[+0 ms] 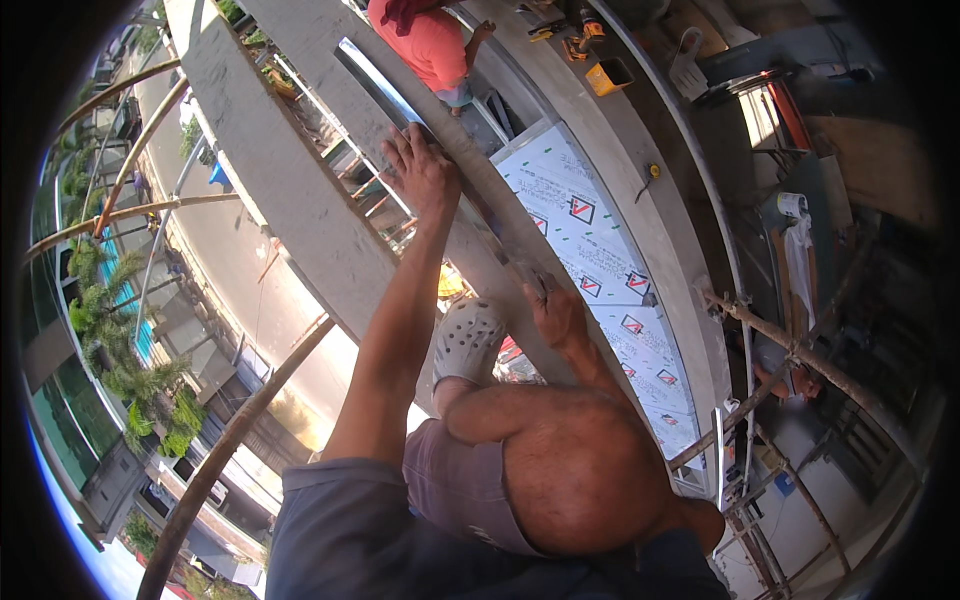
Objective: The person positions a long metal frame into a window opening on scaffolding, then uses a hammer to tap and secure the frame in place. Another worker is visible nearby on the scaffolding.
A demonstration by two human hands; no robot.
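A long, shiny metal bar (375, 80) lies along a grey plank-like board in front of me. My left hand (420, 175) lies on the bar with its fingers stretched out and a little apart, pressing from above. At the bar's nearer end, my right hand (558, 312) is closed beside the board's edge. What its fingers hold is too small and shadowed to name. Below my hands, my foot in a grey clog with holes (468, 340) rests by the board, knee bent.
A person in a pink shirt (425, 45) is beyond the board. White printed film (590, 230) covers a panel to the right. A drill (583, 42), a yellow container (610, 77) and a tape measure (654, 172) sit on the ledge. Wooden poles (230, 440) surround me, with a road (200, 240) far below.
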